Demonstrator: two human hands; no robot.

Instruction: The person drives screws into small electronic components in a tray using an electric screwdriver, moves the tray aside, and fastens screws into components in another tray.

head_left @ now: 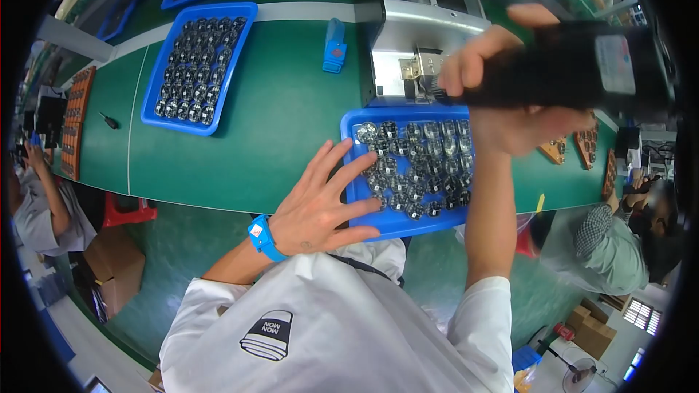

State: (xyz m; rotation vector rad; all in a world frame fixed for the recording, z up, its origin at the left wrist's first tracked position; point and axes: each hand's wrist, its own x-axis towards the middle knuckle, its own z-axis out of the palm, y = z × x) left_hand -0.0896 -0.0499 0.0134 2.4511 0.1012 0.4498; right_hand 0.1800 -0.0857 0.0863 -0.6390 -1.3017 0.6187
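My left hand (324,204) lies with fingers spread over the left side of a blue tray (354,227), its fingertips at the small round clear-and-black parts (415,164) standing in rows there. A blue wrist strap (265,239) goes round my left wrist. Above the tray's right side, my right hand (495,87) is closed around a bulky black handheld tool (561,65) with a white label. Its exact kind I cannot make out. The narrow end points left, close to a small metal fixture (421,67) on the silver machine (397,36). Whether they touch is unclear.
Another blue tray of similar parts (193,73) lies on the green table (284,102). A blue clip-like item (334,54) sits left of the machine. Orange racks (76,124) stand at far left, more at right (587,142). Other people (54,211) sit at both sides.
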